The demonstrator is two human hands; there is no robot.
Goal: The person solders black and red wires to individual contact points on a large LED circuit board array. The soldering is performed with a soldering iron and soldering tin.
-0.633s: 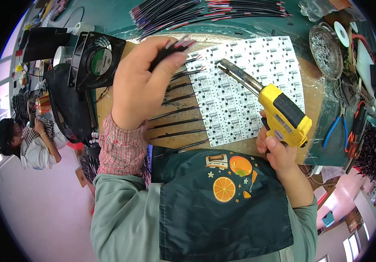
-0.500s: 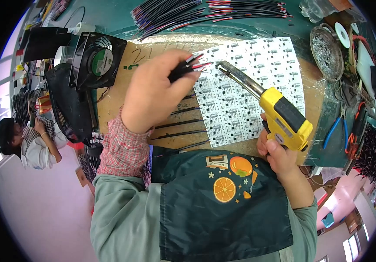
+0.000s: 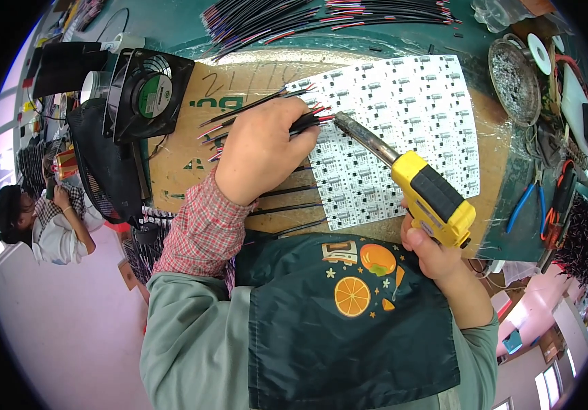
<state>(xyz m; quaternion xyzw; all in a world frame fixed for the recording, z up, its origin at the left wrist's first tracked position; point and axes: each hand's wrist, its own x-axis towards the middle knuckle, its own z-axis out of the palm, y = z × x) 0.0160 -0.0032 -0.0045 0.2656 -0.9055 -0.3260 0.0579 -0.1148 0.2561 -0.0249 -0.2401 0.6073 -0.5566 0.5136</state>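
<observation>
My left hand point(image 3: 260, 147) is closed around a bundle of thin black wires point(image 3: 304, 124), whose red and white stripped ends point right over a white circuit board panel point(image 3: 403, 130). My right hand point(image 3: 431, 249) grips a yellow and black soldering gun point(image 3: 437, 195) by its handle. Its dark metal tip comes close to the wire ends; whether they touch I cannot tell. Rows of small black parts cover the panel. Several black wires point(image 3: 287, 208) lie along its left edge, their ends at the board. Part of the bundle is hidden behind my left hand.
A brown work board point(image 3: 178, 171) lies under the panel. At left stands a black fan point(image 3: 149, 96). Cable bundles point(image 3: 260, 24) lie along the back. On the right are a round dish of metal scraps point(image 3: 513, 82) and blue-handled pliers point(image 3: 526, 201). Another person point(image 3: 61, 219) sits far left.
My left hand has moved right and slightly down with the wires, baring wire tails at its left. The soldering gun has shifted left and a little down, its tip nearer the wire ends.
</observation>
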